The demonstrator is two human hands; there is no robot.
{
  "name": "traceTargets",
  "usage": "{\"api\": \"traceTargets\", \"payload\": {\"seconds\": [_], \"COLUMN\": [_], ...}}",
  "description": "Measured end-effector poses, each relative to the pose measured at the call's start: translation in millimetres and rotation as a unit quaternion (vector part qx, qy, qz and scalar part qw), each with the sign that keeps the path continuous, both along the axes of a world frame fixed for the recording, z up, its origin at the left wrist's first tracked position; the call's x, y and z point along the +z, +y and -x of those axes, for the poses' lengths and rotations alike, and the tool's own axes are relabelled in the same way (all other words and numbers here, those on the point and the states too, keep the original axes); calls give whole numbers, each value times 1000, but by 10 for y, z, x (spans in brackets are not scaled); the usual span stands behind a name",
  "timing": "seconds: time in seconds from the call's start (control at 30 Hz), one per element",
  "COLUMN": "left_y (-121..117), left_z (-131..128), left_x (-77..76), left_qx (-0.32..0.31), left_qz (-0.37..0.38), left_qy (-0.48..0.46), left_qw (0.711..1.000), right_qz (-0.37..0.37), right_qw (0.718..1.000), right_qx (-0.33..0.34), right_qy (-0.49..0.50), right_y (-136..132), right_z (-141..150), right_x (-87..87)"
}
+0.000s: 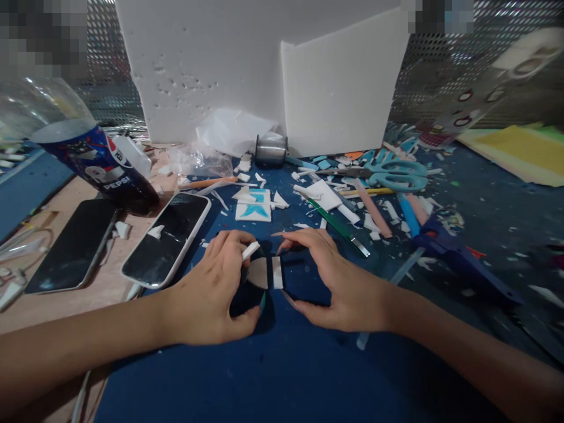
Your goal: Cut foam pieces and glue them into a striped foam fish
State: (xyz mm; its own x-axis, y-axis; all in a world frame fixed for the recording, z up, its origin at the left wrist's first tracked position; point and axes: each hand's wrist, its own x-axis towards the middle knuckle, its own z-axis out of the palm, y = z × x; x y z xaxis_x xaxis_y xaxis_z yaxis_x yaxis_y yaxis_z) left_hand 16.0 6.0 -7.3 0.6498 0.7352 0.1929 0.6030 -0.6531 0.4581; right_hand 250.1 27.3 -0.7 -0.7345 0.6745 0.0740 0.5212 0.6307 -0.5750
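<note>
My left hand (215, 294) and my right hand (339, 282) meet at the middle of a dark blue mat (282, 376). Between their fingertips they pinch a small dark blue foam piece (291, 276) with a white strip (277, 272) and a pale patch (258, 273) on it. A thin white sliver (250, 251) rests across my left fingers. Both hands are closed on the piece from either side.
Two phones (167, 238) (73, 247) lie at the left beside a tipped Pepsi bottle (94, 161). White foam boards (343, 88) stand at the back. Teal scissors (392, 173), a green cutter (339, 226), a blue glue gun (458, 255), a tape roll (271, 150) and foam scraps crowd the right.
</note>
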Motion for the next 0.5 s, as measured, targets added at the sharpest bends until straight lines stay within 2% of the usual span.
{"api": "traceTargets", "payload": {"seconds": [0.5], "left_y": [6], "left_z": [5], "left_x": [-2], "left_qx": [-6], "left_qz": [3], "left_qy": [-3], "left_qw": [1000], "right_qz": [1], "right_qw": [1000], "right_qx": [-5], "right_qy": [21], "right_y": [-10], "right_z": [-1], "right_x": [-32]}}
